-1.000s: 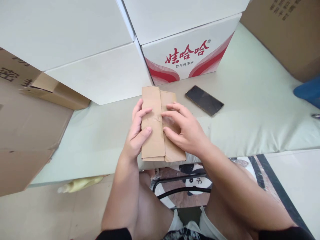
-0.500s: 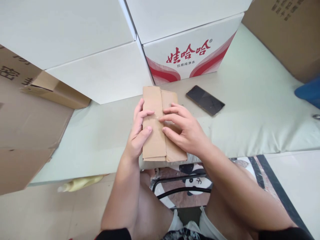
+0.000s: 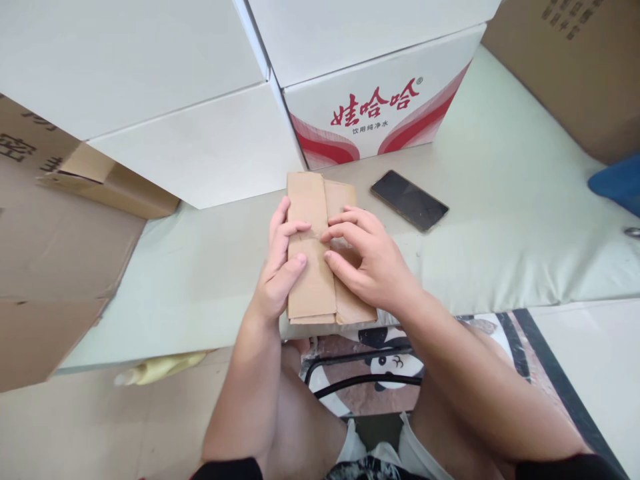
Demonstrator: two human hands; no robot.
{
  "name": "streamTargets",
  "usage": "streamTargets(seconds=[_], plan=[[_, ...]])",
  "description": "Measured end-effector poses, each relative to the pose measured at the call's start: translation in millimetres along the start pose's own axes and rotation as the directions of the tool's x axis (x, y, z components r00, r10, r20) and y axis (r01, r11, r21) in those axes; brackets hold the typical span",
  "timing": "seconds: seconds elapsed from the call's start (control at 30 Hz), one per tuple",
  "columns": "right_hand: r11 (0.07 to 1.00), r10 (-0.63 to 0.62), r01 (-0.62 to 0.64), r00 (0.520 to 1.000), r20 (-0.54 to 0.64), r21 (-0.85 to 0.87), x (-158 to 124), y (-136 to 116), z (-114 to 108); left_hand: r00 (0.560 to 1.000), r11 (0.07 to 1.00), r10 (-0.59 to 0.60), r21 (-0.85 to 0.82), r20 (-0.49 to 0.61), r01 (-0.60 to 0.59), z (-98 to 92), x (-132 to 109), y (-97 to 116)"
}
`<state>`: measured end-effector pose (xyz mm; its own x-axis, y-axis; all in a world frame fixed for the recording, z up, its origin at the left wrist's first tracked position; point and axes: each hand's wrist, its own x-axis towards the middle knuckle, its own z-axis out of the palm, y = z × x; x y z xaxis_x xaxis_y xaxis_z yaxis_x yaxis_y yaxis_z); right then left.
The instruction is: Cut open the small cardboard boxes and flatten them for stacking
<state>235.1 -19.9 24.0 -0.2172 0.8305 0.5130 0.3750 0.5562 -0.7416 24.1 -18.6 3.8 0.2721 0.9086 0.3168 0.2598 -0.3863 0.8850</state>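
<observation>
A small brown cardboard box (image 3: 313, 287) lies at the front edge of the pale green covered surface, its long side pointing away from me. Its top flaps meet along a lengthwise seam, and the right flap slopes down a little. My left hand (image 3: 280, 260) grips the box's left side, thumb and a finger over the top. My right hand (image 3: 367, 257) rests on the right flap with fingers bent; its index fingertip and thumb touch the seam near the middle. What lies inside the box is hidden.
A dark phone (image 3: 410, 200) lies right of the box. Behind stand stacked white cartons (image 3: 200, 147), one with red lettering. Large brown cartons (image 3: 55, 247) flank both sides, and a blue object (image 3: 617, 187) sits at the right edge. A yellowish bottle (image 3: 163, 369) lies on the floor.
Hardly anything differs. My right fingertips have shifted slightly at the seam, and the view has moved a touch; my left hand keeps its hold on the box.
</observation>
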Motion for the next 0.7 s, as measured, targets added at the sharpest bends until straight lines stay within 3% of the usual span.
streamTargets(seconds=[0.7], plan=[[1.000,-0.021,0.021,1.000,-0.016,0.010,0.4,-0.7,3.3,1.000,1.000,-0.006,-0.027,-0.025,0.005,2.3,0.3,0.0]])
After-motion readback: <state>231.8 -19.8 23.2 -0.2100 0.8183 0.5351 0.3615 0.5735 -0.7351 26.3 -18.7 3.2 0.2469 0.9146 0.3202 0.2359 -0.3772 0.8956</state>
